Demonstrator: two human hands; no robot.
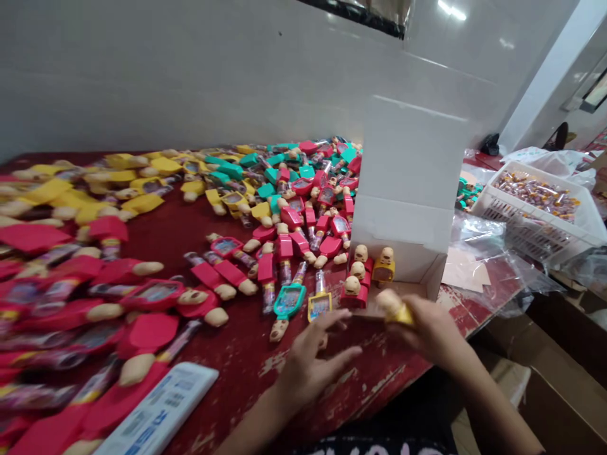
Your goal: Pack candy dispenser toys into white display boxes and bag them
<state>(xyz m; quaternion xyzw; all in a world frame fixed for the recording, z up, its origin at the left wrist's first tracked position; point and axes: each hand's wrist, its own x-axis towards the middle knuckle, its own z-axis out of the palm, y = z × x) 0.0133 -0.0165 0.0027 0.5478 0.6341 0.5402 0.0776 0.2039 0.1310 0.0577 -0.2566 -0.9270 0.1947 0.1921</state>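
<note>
My right hand (427, 325) grips a yellow toy (398, 311) with a beige head, over the near edge of an open white box (420, 259). Inside the box, several red toys (358, 297) stand in a row at the left, and one yellow toy (384, 268) stands beside them. My left hand (313, 357) hovers left of the box, fingers spread and holding nothing. Just beyond it a yellow-framed toy (320, 304) lies on the red table (246, 385). A teal-framed toy (289, 300) lies to its left.
Piles of red toys (152, 335), yellow toys (142, 202) and teal toys (227, 167) cover the table's left and back. A white-blue packet (161, 411) lies near the front. At the right stand a white basket (545, 230) of small wrapped pieces and cardboard boxes (545, 404).
</note>
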